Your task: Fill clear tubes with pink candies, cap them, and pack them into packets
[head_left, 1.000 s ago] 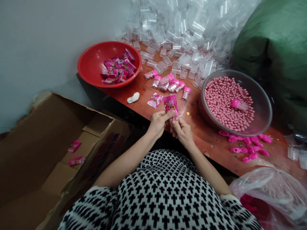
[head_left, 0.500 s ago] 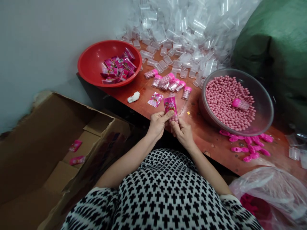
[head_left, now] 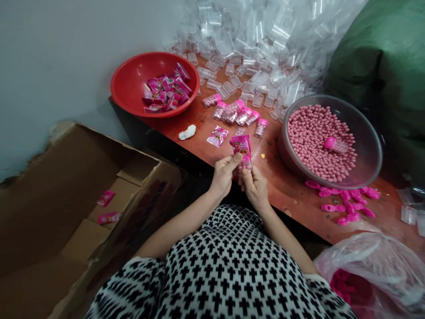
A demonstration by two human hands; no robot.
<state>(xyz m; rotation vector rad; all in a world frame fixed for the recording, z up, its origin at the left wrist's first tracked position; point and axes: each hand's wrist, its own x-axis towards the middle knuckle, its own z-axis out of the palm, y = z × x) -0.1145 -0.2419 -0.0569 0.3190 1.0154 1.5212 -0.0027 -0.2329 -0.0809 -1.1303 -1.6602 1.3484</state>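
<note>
Fingers of my left hand (head_left: 222, 178) and right hand (head_left: 257, 188) pinch closed on one pink sachet (head_left: 241, 147) at the near edge of the reddish surface (head_left: 279, 190); one loose sachet (head_left: 218, 136) lies beyond. Grey wall (head_left: 63, 57) left. Red bowl (head_left: 128, 84): several sachets; cardboard box (head_left: 40, 199): two; grey bowl (head_left: 368, 150): pink beads (head_left: 308, 141), one pink-capped vial (head_left: 336, 145).

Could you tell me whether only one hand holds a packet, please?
No, the left hand and the right hand both grip one pink packet.
</note>
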